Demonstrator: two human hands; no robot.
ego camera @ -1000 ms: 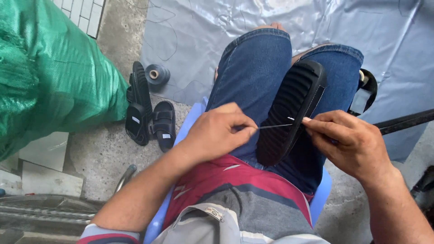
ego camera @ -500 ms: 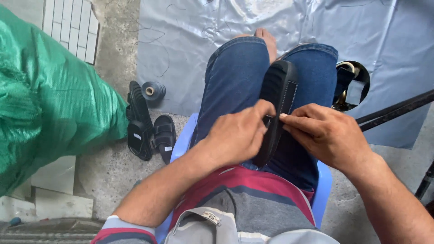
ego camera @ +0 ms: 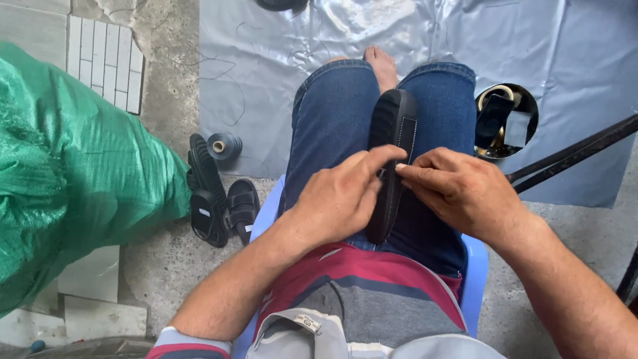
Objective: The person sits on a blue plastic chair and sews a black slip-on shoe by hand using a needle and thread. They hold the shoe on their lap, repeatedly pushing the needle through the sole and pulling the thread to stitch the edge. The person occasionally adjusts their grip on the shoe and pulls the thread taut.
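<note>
Both hands, L [ego camera: 339, 199] & R [ego camera: 458, 189], pinch-grip black shoe sole [ego camera: 392, 133] on lap.

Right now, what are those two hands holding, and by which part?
A black sandal sole wedged between the knees; left hand and right hand pinch its side edge near the middle.

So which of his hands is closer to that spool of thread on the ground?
Left. The left hand rests on the black sandal in the lap, on the side toward the spool. The right hand is on the sandal's far side.
</note>
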